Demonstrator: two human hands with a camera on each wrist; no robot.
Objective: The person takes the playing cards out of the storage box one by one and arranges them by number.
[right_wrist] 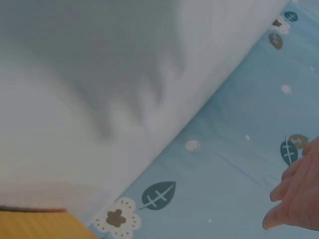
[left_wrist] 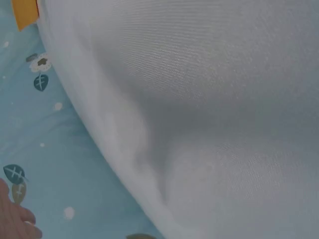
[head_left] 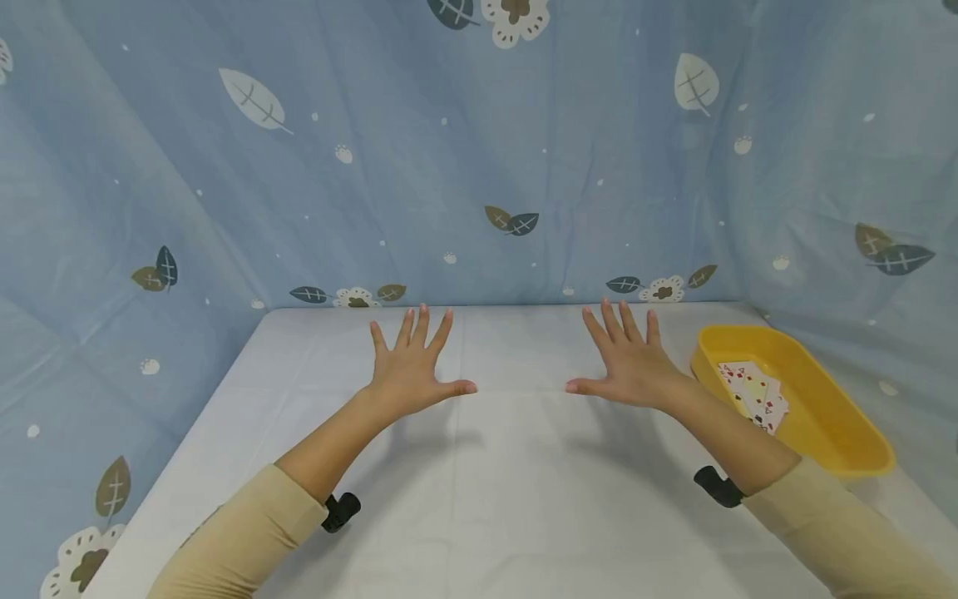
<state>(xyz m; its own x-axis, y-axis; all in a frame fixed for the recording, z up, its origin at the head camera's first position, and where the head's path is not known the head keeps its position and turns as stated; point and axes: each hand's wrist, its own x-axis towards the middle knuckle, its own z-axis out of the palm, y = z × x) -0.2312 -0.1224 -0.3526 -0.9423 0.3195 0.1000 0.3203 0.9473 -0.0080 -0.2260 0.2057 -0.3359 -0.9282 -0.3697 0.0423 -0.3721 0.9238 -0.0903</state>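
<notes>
Both hands hover above a white-covered table (head_left: 509, 482) with fingers spread and nothing held. My left hand (head_left: 410, 374) is left of the middle, its thumb pointing inward; part of that hand (left_wrist: 16, 216) shows at the lower left of the left wrist view. On the other side, my right hand (head_left: 632, 362) mirrors it, thumb toward the left one. Its fingers (right_wrist: 294, 194) show at the right edge of the right wrist view. Nearest to the right hand is a yellow tray (head_left: 831, 408) holding several playing cards (head_left: 756, 393), spread and overlapping.
A blue curtain (head_left: 419, 166) with leaf and flower prints hangs behind the table and along both sides. Black wrist devices (head_left: 342, 512) stick out below the beige sleeves (head_left: 247, 532). The yellow tray stands at the table's right edge, partly behind the right forearm.
</notes>
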